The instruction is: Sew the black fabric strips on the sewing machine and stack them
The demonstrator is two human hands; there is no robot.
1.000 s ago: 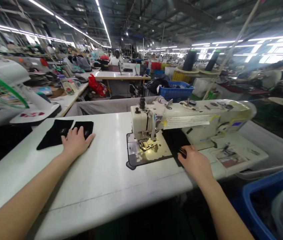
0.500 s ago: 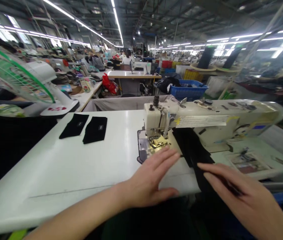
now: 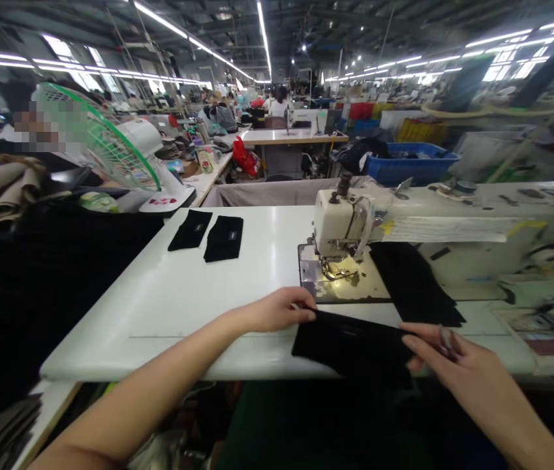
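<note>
A black fabric piece (image 3: 355, 343) is stretched between my hands at the table's front edge, its upper edge pulled fairly straight. My left hand (image 3: 284, 310) pinches its upper left corner, and my right hand (image 3: 446, 349) pinches the upper right one. Something metallic, perhaps small scissors, shows among the fingers of my right hand. Just beyond the cloth stands the sewing machine (image 3: 340, 225), its presser foot (image 3: 338, 271) lit above the metal plate. More black fabric pieces (image 3: 416, 284) lie in a stack under the machine arm.
Two black pieces with small labels, one of them a labelled panel (image 3: 225, 238), lie on the white table (image 3: 257, 287) at left. Behind are a green-rimmed fan (image 3: 105, 140) and a blue crate (image 3: 411, 163). A dark cloth heap (image 3: 61, 281) borders the table's left side.
My left hand, open half a second ago, now grips the fabric piece's left corner. My right hand has brought the piece out from the stack to the front edge. The view has shifted left.
</note>
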